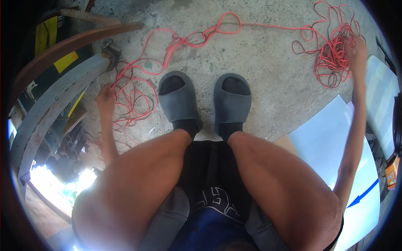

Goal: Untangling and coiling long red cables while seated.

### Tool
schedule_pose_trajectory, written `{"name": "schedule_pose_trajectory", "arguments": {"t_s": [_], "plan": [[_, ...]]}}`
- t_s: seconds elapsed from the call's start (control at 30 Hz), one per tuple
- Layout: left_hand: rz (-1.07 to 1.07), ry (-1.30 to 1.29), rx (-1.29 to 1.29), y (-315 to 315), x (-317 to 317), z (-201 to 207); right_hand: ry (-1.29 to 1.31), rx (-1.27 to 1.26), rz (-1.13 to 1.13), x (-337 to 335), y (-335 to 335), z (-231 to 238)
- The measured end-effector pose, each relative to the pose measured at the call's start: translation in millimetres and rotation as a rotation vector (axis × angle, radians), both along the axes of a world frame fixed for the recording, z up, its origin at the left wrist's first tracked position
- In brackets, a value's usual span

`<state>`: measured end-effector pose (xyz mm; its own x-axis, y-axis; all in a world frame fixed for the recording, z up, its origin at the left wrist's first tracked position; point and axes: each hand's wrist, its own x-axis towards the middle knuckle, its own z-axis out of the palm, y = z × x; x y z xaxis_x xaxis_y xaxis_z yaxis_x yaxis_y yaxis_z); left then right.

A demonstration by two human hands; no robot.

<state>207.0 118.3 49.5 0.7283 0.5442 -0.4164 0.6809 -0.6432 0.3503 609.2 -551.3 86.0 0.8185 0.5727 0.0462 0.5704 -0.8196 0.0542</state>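
A long thin red cord [270, 26] runs across the concrete floor ahead of my feet, joining two tangles. At the left, my left hand [106, 95] is closed on strands at the edge of a loose, looped heap. Some loops there look smeared by motion. Far to the right, a denser tangle of the same cord lies by my right hand [357, 48]. That hand's fingers are bent in among its strands and seem to grip some; the fingertips are partly hidden.
My feet in grey slides [178, 98] stand on concrete between the heaps. A curved brown beam [79, 39] and a grey metal frame [63, 90] are at the left. On the right lie a white sheet [331, 138], a pale striped panel [381, 83] and an orange box [391, 172].
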Motion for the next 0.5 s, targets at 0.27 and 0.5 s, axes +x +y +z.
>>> {"name": "schedule_pose_trajectory", "arguments": {"t_s": [0.27,0.5], "plan": [[-0.208,-0.026,-0.013,-38.9,30.6,-11.1,0.242,0.414,0.226,-128.1,235.8,-100.3],[-0.047,-0.122,-0.061,-41.0,43.4,14.7,0.659,0.566,0.045,-93.8,199.0,-95.7]]}}
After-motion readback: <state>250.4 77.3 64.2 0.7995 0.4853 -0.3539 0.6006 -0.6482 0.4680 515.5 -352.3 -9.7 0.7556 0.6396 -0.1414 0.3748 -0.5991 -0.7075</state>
